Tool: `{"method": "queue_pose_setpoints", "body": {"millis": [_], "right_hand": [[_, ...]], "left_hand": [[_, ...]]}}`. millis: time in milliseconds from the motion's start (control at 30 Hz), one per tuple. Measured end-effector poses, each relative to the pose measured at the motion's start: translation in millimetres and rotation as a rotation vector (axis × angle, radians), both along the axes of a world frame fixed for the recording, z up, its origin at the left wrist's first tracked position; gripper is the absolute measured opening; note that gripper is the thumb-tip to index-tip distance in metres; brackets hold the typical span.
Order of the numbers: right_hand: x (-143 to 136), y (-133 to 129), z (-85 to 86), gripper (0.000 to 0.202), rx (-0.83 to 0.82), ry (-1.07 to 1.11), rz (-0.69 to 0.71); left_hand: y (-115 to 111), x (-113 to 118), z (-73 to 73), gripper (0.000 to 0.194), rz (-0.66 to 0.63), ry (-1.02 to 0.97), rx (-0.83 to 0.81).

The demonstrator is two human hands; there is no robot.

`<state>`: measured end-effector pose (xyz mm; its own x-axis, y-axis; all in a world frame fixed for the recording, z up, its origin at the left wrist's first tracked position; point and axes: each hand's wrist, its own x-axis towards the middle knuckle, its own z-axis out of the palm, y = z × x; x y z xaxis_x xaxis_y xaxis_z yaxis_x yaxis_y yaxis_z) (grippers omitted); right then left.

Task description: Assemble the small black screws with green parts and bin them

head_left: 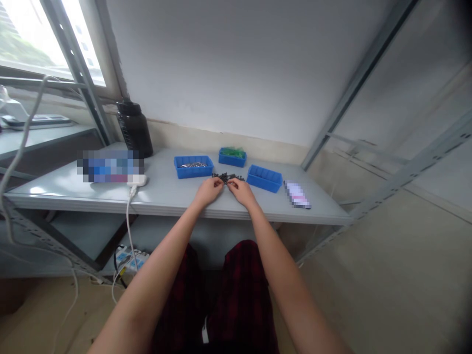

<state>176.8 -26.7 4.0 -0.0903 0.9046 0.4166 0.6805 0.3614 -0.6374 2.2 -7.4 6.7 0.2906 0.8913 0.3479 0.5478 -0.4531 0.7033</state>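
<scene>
Spill risk: small black parts (225, 176)

Over the workbench edge (225, 212) before these parts, pieces could be spilled by a careless sweep; at their near side the left hand (211, 191) and right hand (240, 191) are held, fingers curled inward; whether anything is pinched cannot be told

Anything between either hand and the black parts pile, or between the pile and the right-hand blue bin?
Nothing visible blocks either hand: the left hand and right hand are at the near side of the black parts pile. Toward the right-hand blue bin, only the bin's own raised wall.
</scene>
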Motion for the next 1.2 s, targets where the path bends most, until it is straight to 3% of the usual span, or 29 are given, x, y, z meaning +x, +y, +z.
{"method": "queue_pose_setpoints", "body": {"millis": [1200], "right_hand": [[-1.0,-2.3,2.2,0.018,-0.004,-0.007,-0.011]], "left_hand": [[-2.9,-0.3,3.2,0.023,-0.002,0.011,-0.011]]}}
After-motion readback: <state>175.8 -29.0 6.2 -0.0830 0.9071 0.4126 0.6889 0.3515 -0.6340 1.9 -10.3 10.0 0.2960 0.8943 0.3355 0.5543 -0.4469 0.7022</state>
